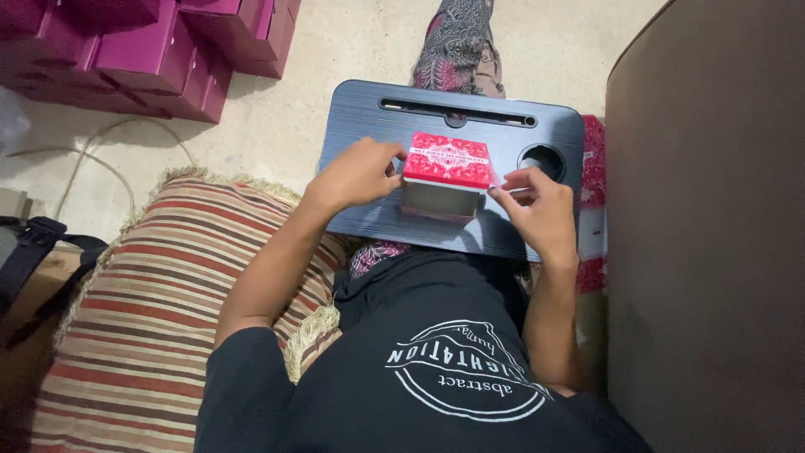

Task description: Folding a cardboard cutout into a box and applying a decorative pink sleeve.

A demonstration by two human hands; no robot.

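The left hand (pixel 356 174) is gripping the side of the red box (pixel 448 159). The right hand (pixel 539 204) is pinching its other side. The box is sitting on the dark surface (pixel 369 109). Keeping both sides level should help.

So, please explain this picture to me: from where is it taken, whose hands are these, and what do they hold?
A camera worn on a person's head looks down at their own two bare hands. A dark grey plastic lap tray rests over their legs. On it stands a small box with a red patterned lid. The left hand touches the box's left side. The right hand pinches at its right edge. A striped cushion lies at the left, and magenta cardboard boxes are stacked on the floor.
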